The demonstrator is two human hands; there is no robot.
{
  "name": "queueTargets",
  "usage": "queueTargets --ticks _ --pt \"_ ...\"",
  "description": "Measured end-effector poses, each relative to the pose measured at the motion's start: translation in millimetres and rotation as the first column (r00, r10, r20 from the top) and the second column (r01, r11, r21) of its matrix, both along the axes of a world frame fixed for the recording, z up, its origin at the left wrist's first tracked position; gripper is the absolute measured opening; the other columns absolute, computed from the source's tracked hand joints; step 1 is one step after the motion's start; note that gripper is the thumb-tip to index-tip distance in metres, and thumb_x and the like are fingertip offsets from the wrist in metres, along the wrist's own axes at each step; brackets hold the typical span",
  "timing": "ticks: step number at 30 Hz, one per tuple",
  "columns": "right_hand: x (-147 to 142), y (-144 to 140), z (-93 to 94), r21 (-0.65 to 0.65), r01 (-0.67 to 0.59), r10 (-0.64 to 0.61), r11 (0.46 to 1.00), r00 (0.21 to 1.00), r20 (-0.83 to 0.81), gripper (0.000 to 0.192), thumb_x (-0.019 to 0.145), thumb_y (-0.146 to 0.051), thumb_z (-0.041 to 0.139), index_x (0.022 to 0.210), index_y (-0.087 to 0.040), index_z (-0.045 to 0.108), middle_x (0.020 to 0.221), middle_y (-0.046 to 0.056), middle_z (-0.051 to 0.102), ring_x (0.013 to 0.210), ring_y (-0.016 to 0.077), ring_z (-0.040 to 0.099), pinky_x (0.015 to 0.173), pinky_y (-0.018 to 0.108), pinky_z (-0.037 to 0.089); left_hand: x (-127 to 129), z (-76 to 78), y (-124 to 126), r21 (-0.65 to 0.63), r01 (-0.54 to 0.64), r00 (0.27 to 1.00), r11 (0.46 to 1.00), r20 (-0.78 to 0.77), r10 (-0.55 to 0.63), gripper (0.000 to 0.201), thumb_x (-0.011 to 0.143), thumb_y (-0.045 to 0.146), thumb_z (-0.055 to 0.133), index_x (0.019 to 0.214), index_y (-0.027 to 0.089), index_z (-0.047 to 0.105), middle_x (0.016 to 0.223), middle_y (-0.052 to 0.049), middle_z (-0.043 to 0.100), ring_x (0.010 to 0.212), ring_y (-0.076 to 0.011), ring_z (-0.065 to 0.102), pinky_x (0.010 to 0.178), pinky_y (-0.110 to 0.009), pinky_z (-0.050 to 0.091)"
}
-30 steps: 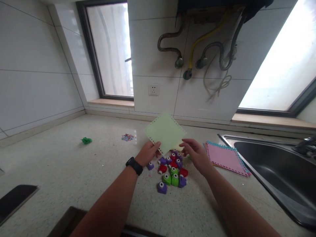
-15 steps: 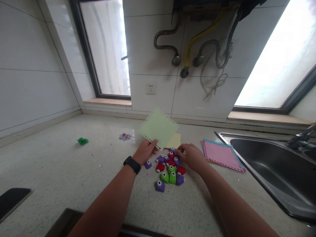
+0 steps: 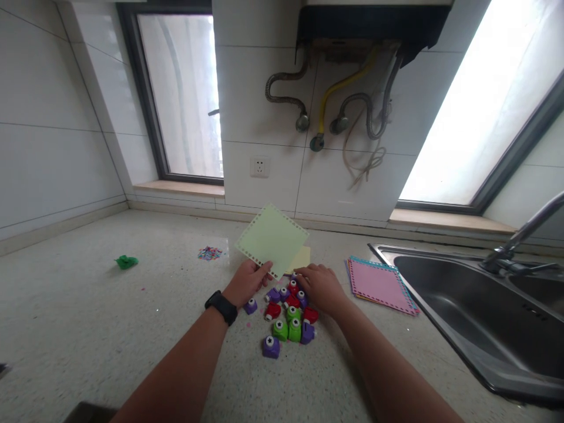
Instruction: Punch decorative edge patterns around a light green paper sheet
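Note:
My left hand point(image 3: 248, 281), with a black watch on the wrist, pinches the near corner of a light green paper square point(image 3: 272, 239) with punched edges and holds it up above the counter. My right hand point(image 3: 321, 286) is lowered palm-down onto the far side of a heap of small purple, red and green craft punches point(image 3: 285, 314), fingers curled among them; whether it grips one is hidden. A pale yellow sheet point(image 3: 301, 257) lies flat behind the heap.
A stack of pink and coloured sheets point(image 3: 379, 283) lies right of the heap, beside a steel sink point(image 3: 476, 311) with a tap point(image 3: 520, 241). Paper confetti point(image 3: 210, 253) and a green crumpled scrap point(image 3: 126, 261) lie on the speckled counter point(image 3: 110, 329) to the left.
My right hand has left the green paper's edge and dropped onto the pile of punches. The left hand keeps holding the paper. The view has shifted to the right.

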State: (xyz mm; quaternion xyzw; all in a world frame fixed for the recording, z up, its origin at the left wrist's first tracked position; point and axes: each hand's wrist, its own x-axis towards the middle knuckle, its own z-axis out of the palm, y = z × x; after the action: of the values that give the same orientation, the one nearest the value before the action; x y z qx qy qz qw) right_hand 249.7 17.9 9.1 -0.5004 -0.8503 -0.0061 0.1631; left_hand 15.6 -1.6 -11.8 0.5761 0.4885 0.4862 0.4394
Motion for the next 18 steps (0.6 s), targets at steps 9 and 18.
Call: queueTargets --ticks 9,18 --pt "-2.6 -8.6 6.0 -0.048 0.003 -0.002 0.999 1.000 0.025 0.024 0.084 -0.034 0.056 0.098 -0.020 0.069 0.099 0.010 0.069 0.096 0.0271 0.060 0.083 0.037 0.036 1.6 -0.4 1.8 0.008 -0.008 1.000 1.000 -0.010 0.008 0.052 0.087 0.059 0.054 0.069 0.012 0.064 0.054 -0.002 0.057 0.044 -0.0093 0.042 0.044 -0.023 0.029" --pt "8.4 -9.8 15.8 -0.186 -0.086 0.098 0.979 0.994 0.056 0.036 0.079 -0.022 0.056 0.111 -0.022 0.072 0.108 0.009 0.072 0.103 0.0265 0.063 0.091 0.036 0.040 2.2 -0.5 0.8 0.006 -0.005 1.000 1.000 -0.007 0.005 0.051 0.086 0.059 0.055 0.070 0.012 0.066 0.054 -0.001 0.057 0.043 -0.0086 0.041 0.045 -0.024 0.030"
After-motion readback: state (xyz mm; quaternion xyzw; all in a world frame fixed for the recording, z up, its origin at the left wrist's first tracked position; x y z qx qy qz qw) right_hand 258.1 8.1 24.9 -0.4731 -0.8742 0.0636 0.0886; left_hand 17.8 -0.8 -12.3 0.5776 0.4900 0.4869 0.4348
